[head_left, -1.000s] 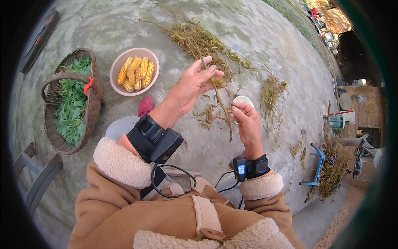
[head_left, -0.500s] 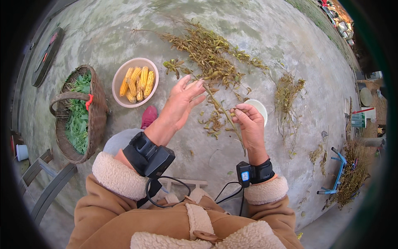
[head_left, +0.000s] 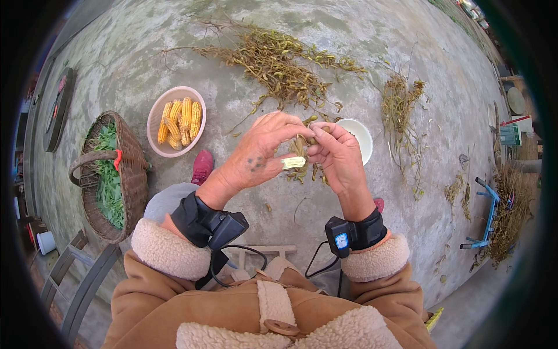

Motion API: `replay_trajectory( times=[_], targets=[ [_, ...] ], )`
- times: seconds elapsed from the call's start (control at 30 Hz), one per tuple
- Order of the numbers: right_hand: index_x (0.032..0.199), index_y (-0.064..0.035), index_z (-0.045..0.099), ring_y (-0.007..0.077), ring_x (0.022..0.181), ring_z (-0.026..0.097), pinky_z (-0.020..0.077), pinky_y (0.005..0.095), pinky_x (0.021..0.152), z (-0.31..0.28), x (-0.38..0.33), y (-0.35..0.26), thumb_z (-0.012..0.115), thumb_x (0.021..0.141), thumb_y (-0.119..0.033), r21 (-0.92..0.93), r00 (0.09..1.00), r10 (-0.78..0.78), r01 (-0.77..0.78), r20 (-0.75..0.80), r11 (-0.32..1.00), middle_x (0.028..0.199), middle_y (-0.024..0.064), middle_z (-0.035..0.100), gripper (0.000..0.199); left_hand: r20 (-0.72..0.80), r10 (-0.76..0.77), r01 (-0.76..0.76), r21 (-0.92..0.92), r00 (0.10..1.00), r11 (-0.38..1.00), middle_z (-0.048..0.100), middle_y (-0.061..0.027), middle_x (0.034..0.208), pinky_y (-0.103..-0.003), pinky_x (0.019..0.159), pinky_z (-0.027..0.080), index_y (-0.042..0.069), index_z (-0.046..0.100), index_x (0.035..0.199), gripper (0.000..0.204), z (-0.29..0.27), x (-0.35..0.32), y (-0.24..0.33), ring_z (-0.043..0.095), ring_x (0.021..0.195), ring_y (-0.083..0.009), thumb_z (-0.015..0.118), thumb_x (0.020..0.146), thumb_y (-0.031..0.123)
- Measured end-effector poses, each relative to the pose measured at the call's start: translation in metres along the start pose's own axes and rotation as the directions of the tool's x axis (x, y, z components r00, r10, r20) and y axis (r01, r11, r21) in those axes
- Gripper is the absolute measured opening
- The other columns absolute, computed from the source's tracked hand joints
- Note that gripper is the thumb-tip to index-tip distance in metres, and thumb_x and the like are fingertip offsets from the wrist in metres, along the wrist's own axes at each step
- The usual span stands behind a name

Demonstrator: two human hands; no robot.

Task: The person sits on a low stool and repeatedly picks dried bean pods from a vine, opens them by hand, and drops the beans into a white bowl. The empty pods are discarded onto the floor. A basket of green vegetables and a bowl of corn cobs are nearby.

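My left hand point(head_left: 256, 154) and my right hand point(head_left: 342, 157) meet in front of me, fingertips nearly touching. Between them is a brownish-green bean pod point(head_left: 311, 120), pinched by the fingers of both. A pale yellowish wrapping point(head_left: 293, 163) covers my left thumb tip. More dry bean pods point(head_left: 298, 174) lie on the ground below, partly hidden by my fingers. Just behind my right hand stands a white bowl point(head_left: 361, 138); the hand covers part of it. Further off spreads a heap of dried bean plants point(head_left: 279, 64).
Left of my hands, a pink basin point(head_left: 200, 134) holds several corn cobs point(head_left: 185, 119). Beyond it stands a wicker basket point(head_left: 132, 174) of green leaves point(head_left: 109, 195). A smaller plant bundle point(head_left: 401, 102) lies at right, and a blue metal frame point(head_left: 487, 215) stands further right.
The long stalk that stretched between my hands no longer shows there. My left hand has moved right and closed its fingers; my right hand has shifted slightly left and up to meet it.
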State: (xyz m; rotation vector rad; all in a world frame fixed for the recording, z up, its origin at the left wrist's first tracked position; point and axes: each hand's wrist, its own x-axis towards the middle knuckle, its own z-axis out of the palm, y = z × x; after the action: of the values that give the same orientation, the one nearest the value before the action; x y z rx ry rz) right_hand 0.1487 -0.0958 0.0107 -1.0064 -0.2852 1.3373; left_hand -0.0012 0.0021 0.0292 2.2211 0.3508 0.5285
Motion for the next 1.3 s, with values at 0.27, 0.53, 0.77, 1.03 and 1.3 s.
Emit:
replay_trajectory(
  times=[0.27, 0.53, 0.77, 1.03, 1.3],
  targets=[
    [0.098, 0.0001, 0.058, 0.0083, 0.061, 0.058, 0.0475, 0.0208, 0.054, 0.006, -0.001, 0.001, 0.054, 0.086, -0.013, -0.196, 0.999, -0.018, 0.027, 0.048, 0.98, 0.081, 0.004, 0.062, 0.018, -0.075, -0.308, 0.253, -0.407, 0.948, 0.878, 0.051, -0.003, 0.078, -0.023, 0.06, 0.043, 0.001, 0.053, 0.083, 0.011, 0.008, -0.004, -0.001, 0.052, 0.067, -0.0088, 0.061, 0.079, 0.008],
    [0.096, -0.0012, 0.057, 0.0076, 0.057, 0.054, 0.0463, 0.021, 0.051, 0.0, 0.004, 0.009, 0.055, 0.085, -0.011, -0.004, 0.999, -0.016, 0.016, 0.035, 1.0, 0.081, 0.0044, 0.061, 0.015, 0.109, -0.511, 0.4, -0.766, 0.852, 0.503, 0.051, 0.0032, 0.08, -0.018, 0.055, 0.038, 0.005, 0.049, 0.093, 0.013, 0.012, 0.002, -0.002, 0.046, 0.064, -0.0032, 0.057, 0.083, 0.01],
    [0.098, -0.0021, 0.055, 0.0075, 0.056, 0.054, 0.0448, 0.0203, 0.05, 0.003, 0.004, 0.006, 0.055, 0.085, -0.013, -0.11, 0.994, -0.107, 0.103, -0.032, 0.989, 0.078, 0.0043, 0.06, 0.017, 0.197, -0.524, 0.443, -0.803, 0.829, 0.399, 0.052, 0.004, 0.078, -0.017, 0.052, 0.032, 0.004, 0.053, 0.103, 0.021, 0.01, 0.005, 0.0, 0.041, 0.059, -0.0031, 0.056, 0.083, 0.01],
    [0.102, -0.0005, 0.057, 0.0046, 0.06, 0.052, 0.0424, 0.0171, 0.051, 0.008, 0.002, 0.001, 0.057, 0.084, -0.012, -0.412, 0.944, -0.326, 0.316, 0.047, 0.855, 0.072, 0.0001, 0.059, 0.022, 0.146, -0.582, 0.425, -0.822, 0.8, 0.379, 0.052, 0.0046, 0.076, -0.016, 0.048, 0.031, 0.003, 0.055, 0.104, 0.023, 0.014, 0.005, -0.004, 0.04, 0.056, -0.0019, 0.057, 0.083, 0.012],
    [0.093, 0.0005, 0.06, 0.0047, 0.06, 0.054, 0.0439, 0.0181, 0.053, 0.006, 0.002, 0.003, 0.059, 0.081, -0.008, -0.506, 0.96, -0.279, 0.255, 0.029, 0.824, 0.072, 0.0012, 0.06, 0.015, 0.078, -0.608, 0.412, -0.803, 0.79, 0.432, 0.055, 0.0031, 0.079, -0.016, 0.049, 0.034, 0.007, 0.056, 0.106, 0.026, 0.016, 0.005, 0.002, 0.041, 0.057, -0.0012, 0.061, 0.081, 0.013]
  ],
)
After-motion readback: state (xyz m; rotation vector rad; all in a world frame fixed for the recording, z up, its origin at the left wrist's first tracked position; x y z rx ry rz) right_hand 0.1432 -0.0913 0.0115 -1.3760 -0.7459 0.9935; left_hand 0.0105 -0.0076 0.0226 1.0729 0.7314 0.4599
